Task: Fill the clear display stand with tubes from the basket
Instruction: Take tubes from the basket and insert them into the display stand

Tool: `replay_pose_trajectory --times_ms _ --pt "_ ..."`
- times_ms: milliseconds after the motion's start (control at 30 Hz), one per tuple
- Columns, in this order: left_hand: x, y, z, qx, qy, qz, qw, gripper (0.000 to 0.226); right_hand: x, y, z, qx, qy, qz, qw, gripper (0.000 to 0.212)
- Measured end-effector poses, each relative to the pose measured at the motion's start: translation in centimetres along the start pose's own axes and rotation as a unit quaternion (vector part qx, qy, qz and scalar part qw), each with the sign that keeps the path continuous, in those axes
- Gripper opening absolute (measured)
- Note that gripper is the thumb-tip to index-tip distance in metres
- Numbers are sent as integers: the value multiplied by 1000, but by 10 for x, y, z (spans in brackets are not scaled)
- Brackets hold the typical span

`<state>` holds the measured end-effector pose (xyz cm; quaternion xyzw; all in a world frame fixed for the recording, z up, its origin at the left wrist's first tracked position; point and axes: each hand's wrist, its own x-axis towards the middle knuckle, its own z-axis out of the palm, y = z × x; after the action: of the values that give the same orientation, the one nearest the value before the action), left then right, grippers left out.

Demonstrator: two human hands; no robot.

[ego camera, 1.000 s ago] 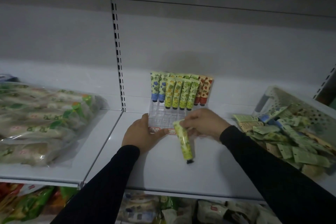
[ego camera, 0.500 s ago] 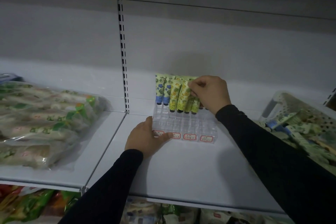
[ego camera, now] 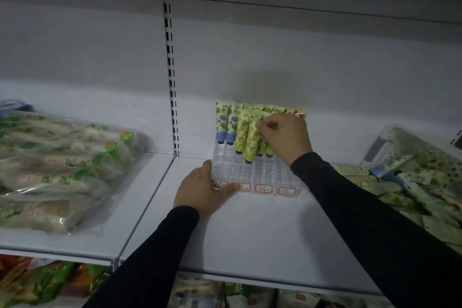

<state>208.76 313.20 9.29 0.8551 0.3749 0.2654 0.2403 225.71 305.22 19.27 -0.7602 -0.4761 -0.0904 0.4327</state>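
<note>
The clear display stand [ego camera: 262,175] sits on the white shelf with red-edged labels along its front. Several tubes stand cap-down in its back rows: blue-flowered ones on the left, yellow-green ones in the middle, orange ones mostly hidden behind my right hand. My right hand [ego camera: 283,136] pinches the top of a yellow-green tube [ego camera: 252,144] standing in a slot one row forward of the others. My left hand [ego camera: 202,189] rests against the stand's front left corner, thumb along its side. The basket [ego camera: 390,144] of tubes lies tipped at the right.
A large plastic bag of packaged goods [ego camera: 60,170] fills the left shelf bay. A slotted upright [ego camera: 172,97] divides the bays. Loose tubes [ego camera: 412,190] spill from the basket across the right of the shelf [ego camera: 250,240]. More packets sit on the shelf below.
My right hand carried the yellow-green tube from the front of the stand up to the back rows and stood it cap-down in a slot. My left hand stayed at the stand's corner.
</note>
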Motion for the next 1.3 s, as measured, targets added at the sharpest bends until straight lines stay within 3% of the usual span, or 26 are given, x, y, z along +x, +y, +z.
replay_pose_trajectory --times_ms 300,833,1300 --pt "1 -2 2 -1 5 -5 1000 75 4 2 -1 -32 4 -3 999 32" --pt "0 0 0 -2 -4 -8 1000 79 11 -10 5 -83 -1 0 997 28" --pt "0 1 0 6 -3 -10 1000 77 4 -5 1 -39 -6 4 999 28"
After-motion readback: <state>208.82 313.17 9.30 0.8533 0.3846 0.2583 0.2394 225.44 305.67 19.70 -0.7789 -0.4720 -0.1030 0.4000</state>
